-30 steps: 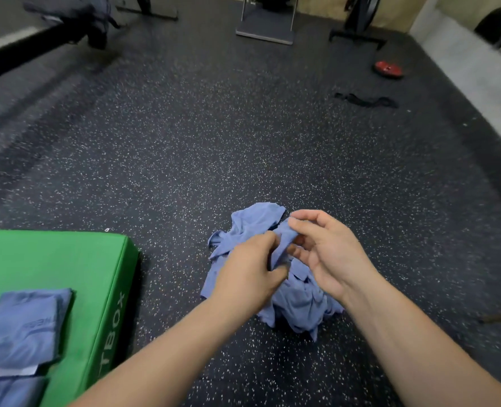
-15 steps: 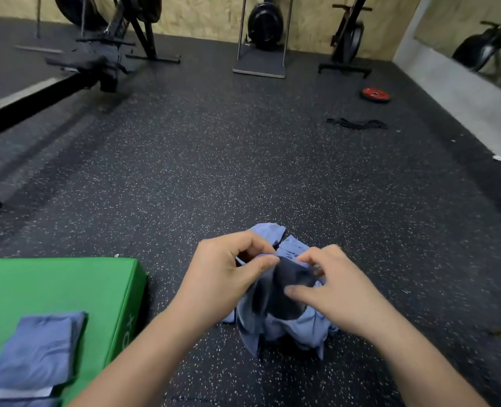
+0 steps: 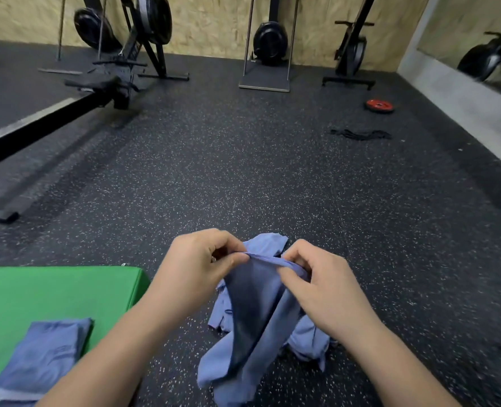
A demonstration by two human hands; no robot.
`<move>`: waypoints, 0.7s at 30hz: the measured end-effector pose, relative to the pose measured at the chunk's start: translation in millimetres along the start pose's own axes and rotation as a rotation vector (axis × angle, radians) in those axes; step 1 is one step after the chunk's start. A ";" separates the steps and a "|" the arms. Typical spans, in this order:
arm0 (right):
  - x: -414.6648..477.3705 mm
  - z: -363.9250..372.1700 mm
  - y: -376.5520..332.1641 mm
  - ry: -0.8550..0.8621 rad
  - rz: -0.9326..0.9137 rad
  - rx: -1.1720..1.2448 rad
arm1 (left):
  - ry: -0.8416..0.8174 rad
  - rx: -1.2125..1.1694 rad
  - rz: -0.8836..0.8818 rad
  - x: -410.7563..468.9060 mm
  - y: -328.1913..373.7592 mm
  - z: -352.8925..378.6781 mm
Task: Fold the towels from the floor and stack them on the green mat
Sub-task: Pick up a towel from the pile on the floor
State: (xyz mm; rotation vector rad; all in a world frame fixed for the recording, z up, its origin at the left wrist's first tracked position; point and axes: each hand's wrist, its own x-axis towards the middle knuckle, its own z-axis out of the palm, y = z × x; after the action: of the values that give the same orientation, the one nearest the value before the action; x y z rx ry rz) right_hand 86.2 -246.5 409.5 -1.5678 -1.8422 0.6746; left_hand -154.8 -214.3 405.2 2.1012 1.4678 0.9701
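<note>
Update: a second ago both hands were down in the pile [image 3: 308, 339] on the floor [image 3: 272, 171], picking at one towel. Now that towel [image 3: 252, 312] is lifted off the heap.

- Left hand [image 3: 202, 268] pinches its top edge between thumb and curled fingers.
- Right hand [image 3: 322, 289] pinches the same edge just beside it, fingers also curled.
- The edge runs short and taut between them. The rest hangs bunched, and the lower end looks to reach the floor by the pile.

So one towel is separated but not spread, and no fold is started. Next move likely needs the hands sliding apart along the edge to find corners. Risk: the hanging end drags another towel along.

Mat [image 3: 52, 292] sits left of the pile, near. A folded stack [image 3: 47, 353] is already on it, so the task is partly done.
</note>
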 end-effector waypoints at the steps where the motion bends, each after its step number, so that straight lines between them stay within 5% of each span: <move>1: 0.0 -1.3 3.6 -0.006 0.004 -0.013 | 0.017 0.005 -0.014 1.3 -0.9 -2.2; 10: 9.5 -28.8 27.3 0.087 0.078 -0.011 | 0.188 -0.152 -0.144 13.0 -14.6 -21.4; 21: 21.3 -42.9 27.7 0.260 0.084 0.339 | 0.399 -0.284 -0.268 15.6 -36.2 -40.9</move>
State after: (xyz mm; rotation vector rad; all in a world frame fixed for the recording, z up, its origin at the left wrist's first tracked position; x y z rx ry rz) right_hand 134.1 -221.5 421.2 -1.4370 -1.3974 0.7387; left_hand -205.0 -189.0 413.9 1.5237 1.6278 1.4472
